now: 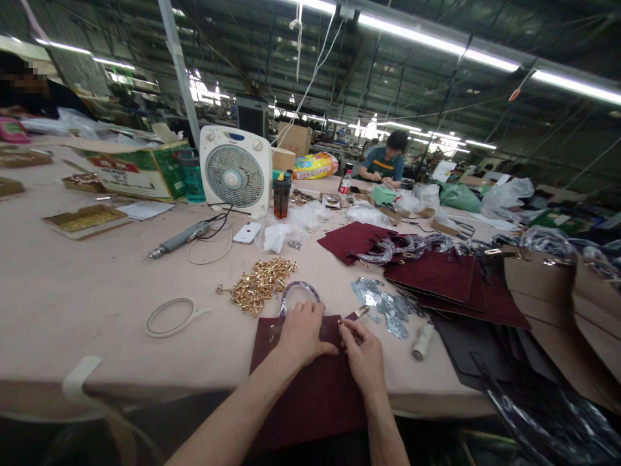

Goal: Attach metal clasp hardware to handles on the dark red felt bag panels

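Observation:
A dark red bag panel (310,401) lies over the table's front edge, with a plastic-wrapped handle (301,285) arching from its top. My left hand (301,333) rests flat on the upper part of the panel, fingers stretched toward the handle. At the panel's top right, my right hand (359,349) pinches something small beside a strap with a gold metal end (358,314); the fingertips hide most of it. Beyond my hands lies a heap of gold metal fittings (262,285). Flat grey metal plates (385,304) are piled to the right.
A roll of tape (169,317), an electric screwdriver (177,241), a phone (246,233) and a fan (236,169) occupy the left and middle. Stacked dark red panels (436,278) and brown panels (538,298) fill the right. A spool (424,341) lies nearby. Another person (385,162) works across the table.

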Demonstrator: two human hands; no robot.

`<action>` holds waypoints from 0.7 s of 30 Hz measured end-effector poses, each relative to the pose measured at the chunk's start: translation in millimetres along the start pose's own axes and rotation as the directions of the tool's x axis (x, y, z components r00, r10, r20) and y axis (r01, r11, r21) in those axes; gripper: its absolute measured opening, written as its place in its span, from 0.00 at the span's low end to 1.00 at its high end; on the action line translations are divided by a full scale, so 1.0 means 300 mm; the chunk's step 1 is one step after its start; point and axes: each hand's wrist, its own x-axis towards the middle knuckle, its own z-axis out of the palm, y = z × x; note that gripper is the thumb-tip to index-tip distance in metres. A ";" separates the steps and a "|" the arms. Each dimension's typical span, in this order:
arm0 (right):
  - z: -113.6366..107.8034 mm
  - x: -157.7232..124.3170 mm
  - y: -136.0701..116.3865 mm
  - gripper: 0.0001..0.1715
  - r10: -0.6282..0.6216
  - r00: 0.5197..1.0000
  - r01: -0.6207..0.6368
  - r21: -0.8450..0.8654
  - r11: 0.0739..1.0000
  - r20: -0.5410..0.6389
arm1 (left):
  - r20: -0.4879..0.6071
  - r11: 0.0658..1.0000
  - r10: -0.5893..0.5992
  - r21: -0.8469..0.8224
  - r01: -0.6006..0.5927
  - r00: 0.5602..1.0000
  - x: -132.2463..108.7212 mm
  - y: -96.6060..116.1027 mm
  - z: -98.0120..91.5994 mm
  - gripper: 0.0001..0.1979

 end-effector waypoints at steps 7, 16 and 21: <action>-0.008 -0.011 0.021 0.30 -0.041 0.999 0.041 -0.057 0.998 0.007 | 0.086 0.998 0.034 -0.056 -0.029 0.996 0.045 -0.050 0.002 0.52; -0.012 -0.038 0.014 0.23 -0.095 0.993 0.100 -0.078 0.992 0.063 | 0.173 0.986 0.129 -0.128 -0.108 0.976 0.070 -0.098 -0.004 0.43; -0.007 -0.045 0.020 0.21 -0.115 0.992 0.120 -0.109 0.987 0.053 | 0.217 0.989 0.125 -0.106 -0.104 0.968 0.078 -0.084 -0.021 0.42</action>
